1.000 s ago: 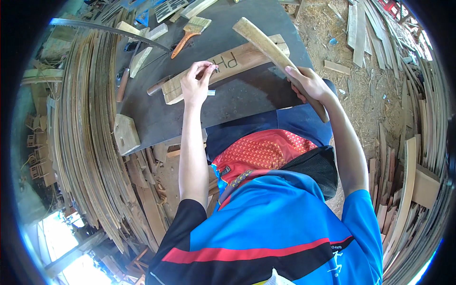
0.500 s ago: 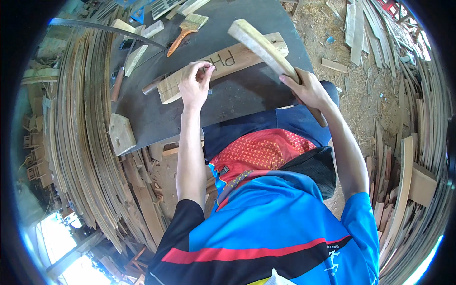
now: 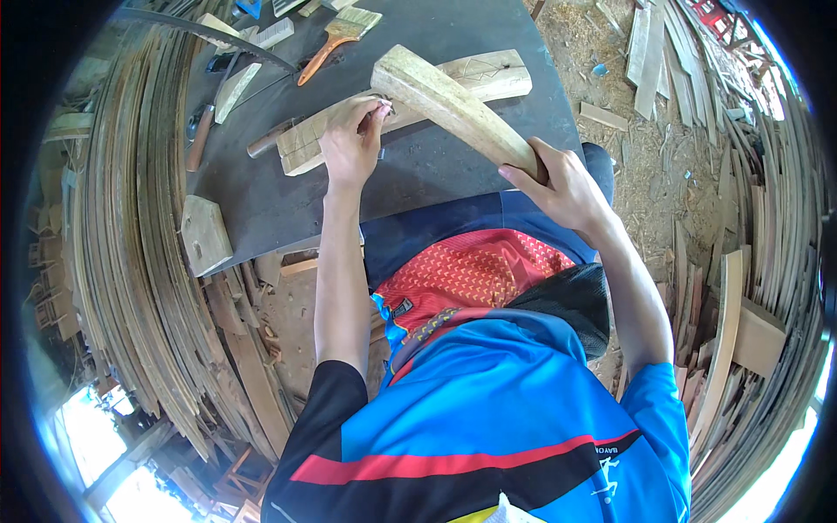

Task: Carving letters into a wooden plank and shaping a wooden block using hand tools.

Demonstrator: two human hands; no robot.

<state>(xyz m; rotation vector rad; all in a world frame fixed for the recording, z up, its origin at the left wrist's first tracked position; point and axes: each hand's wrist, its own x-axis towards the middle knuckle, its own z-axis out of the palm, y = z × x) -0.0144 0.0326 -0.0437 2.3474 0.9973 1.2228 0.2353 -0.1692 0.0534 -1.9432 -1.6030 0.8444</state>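
My left hand (image 3: 349, 139) is closed in a pinch on something small that I cannot make out, just over the marked wooden board (image 3: 301, 148) on the dark work table (image 3: 445, 179). My right hand (image 3: 555, 183) grips the lower end of a wooden batten (image 3: 453, 105), held slanting across the board. Its upper end is just above and right of my left fingertips and hides part of the board's marking. A cylindrical handle (image 3: 261, 146) lies beside the board's left end.
A paintbrush (image 3: 318, 61), a long saw blade (image 3: 209, 30), a wooden-handled tool (image 3: 200, 139) and offcuts lie toward the table's back and left. A wood block (image 3: 207, 235) sits at its near-left corner. Stacked planks (image 3: 131, 244) line the left; more planks (image 3: 745, 218) lie right.
My right hand has brought the batten down and leftward, so its far end is now close by my left fingertips, over the board's marking. My left hand stays pinched.
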